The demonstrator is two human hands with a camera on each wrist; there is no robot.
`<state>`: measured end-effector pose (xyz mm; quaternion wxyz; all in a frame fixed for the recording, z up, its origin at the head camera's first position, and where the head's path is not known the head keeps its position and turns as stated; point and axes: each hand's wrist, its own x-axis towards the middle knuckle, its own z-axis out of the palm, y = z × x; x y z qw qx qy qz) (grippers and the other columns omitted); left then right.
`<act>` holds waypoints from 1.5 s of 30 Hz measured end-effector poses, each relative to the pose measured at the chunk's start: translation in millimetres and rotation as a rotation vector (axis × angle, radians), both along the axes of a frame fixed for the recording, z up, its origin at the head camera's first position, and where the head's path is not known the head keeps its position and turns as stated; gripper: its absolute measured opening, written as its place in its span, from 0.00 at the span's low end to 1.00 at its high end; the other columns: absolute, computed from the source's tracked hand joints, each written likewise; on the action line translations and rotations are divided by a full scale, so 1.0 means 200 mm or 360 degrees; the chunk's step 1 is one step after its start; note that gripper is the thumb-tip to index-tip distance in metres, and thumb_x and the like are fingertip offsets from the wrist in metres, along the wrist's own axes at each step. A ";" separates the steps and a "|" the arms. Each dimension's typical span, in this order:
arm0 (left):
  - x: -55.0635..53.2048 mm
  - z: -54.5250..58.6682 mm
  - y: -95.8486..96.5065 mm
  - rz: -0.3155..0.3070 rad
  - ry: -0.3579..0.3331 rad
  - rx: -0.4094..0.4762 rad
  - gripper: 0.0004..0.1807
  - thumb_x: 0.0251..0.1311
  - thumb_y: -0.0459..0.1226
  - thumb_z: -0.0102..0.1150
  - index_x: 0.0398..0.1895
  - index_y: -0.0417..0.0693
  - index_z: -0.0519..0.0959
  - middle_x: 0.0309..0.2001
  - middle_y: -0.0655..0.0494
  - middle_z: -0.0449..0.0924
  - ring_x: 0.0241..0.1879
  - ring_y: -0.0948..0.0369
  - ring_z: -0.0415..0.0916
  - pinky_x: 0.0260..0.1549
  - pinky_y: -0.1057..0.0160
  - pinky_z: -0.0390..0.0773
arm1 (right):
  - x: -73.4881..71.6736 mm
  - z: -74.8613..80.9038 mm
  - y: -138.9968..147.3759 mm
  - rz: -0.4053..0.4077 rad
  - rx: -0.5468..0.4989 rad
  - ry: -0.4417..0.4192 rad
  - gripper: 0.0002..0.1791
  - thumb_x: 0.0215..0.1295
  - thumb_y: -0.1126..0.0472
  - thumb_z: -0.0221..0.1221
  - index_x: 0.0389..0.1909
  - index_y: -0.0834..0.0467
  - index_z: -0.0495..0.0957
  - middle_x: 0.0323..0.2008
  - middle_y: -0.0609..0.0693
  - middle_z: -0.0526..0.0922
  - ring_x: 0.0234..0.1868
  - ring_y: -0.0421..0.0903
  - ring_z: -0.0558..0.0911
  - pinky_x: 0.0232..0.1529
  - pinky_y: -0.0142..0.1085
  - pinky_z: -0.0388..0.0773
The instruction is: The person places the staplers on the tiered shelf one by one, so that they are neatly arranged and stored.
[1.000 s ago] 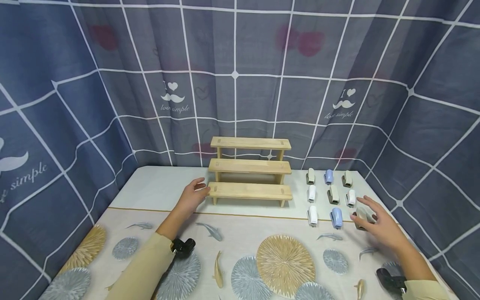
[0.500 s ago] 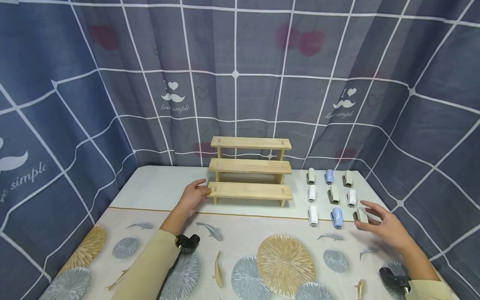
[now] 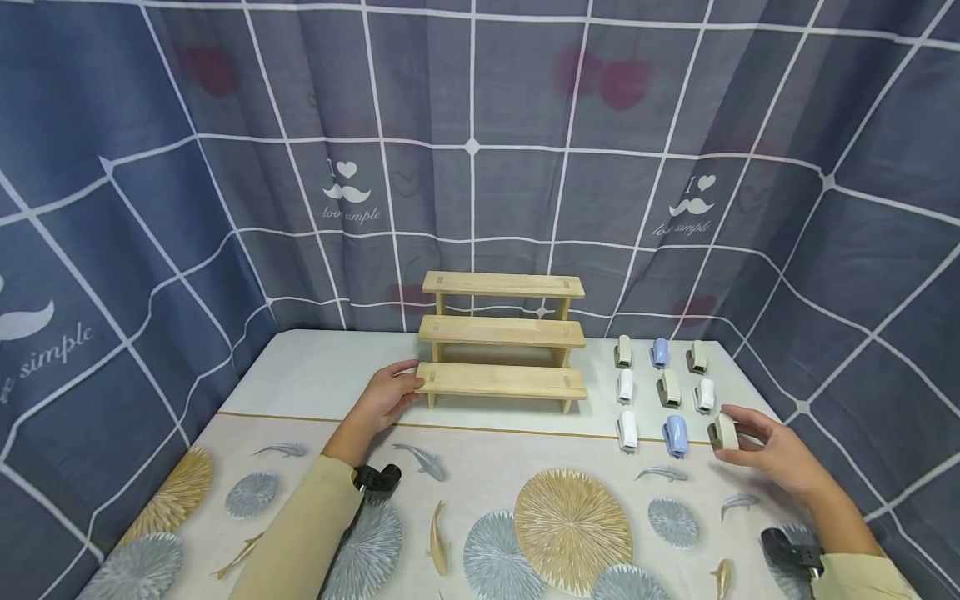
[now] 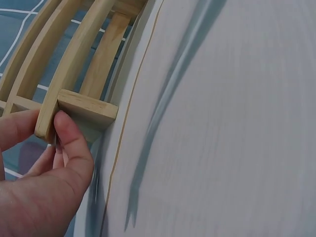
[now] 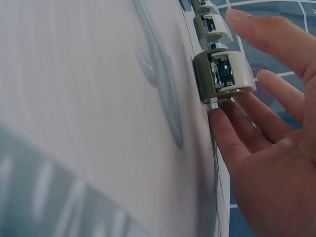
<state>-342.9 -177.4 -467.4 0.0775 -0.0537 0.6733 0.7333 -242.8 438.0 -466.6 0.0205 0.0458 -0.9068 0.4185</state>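
Left hand [image 3: 388, 396] has thumb and finger pinched on the bottom shelf's end on that rack [image 3: 501, 379], snug from both sides. Right hand [image 3: 780, 458] is loosely curved around a stapler [image 3: 723, 433] (or a punch, hard to say), one finger reaching past it; can't tell if it's got a proper hold. Table [image 3: 322, 367] is white at the back, patterned up front with gold and grey rounds plus fish, thin gold line between. Checked blue-grey curtain [image 3: 517, 83] hangs behind and on both sides, moustache prints included. Rack's pale wood, three stepped shelves. Stapler's at the front right corner of a three-by-three bunch; the other staplers [image 3: 670, 388] are white, cream or blue. It's cream over a darker base, with a window showing dark innards.
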 end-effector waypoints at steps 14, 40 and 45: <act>-0.01 -0.01 -0.02 -0.0112 0.0004 0.0139 0.36 0.66 0.23 0.55 0.78 0.33 0.57 0.47 0.49 0.78 0.35 0.65 0.82 0.35 0.73 0.85 | -0.02 -0.04 0.03 0.0088 -0.0135 0.0081 0.47 0.51 0.70 0.75 0.69 0.79 0.61 0.47 0.18 0.71 0.48 0.15 0.72 0.46 0.15 0.78; -0.02 -0.02 -0.04 -0.0125 0.0006 0.0102 0.36 0.67 0.23 0.56 0.77 0.34 0.58 0.56 0.41 0.75 0.38 0.65 0.83 0.37 0.72 0.86 | -0.01 -0.05 0.02 0.0063 -0.0117 0.0081 0.42 0.50 0.69 0.76 0.64 0.79 0.67 0.47 0.23 0.77 0.45 0.18 0.77 0.44 0.21 0.83; -0.03 -0.01 -0.04 -0.0135 0.0012 0.0105 0.36 0.67 0.23 0.56 0.78 0.33 0.57 0.54 0.42 0.76 0.38 0.65 0.83 0.38 0.72 0.86 | 0.00 -0.02 -0.02 -0.0006 -0.0026 0.0040 0.44 0.51 0.65 0.77 0.66 0.78 0.66 0.56 0.64 0.82 0.43 0.19 0.76 0.42 0.23 0.84</act>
